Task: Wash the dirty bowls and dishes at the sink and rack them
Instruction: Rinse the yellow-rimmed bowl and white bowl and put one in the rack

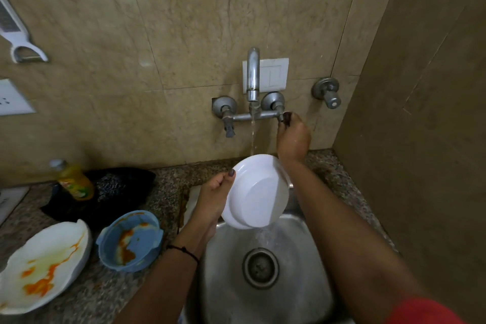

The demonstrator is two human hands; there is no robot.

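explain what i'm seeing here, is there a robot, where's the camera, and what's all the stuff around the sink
There is no robot. One camera sits on a person's head and looks down at their own arms. The left hand holds a white bowl by its rim, tilted under running water over the steel sink. The right hand grips the tap handle on the wall. On the counter to the left are a stained blue bowl, a stained white plate and a yellow bottle.
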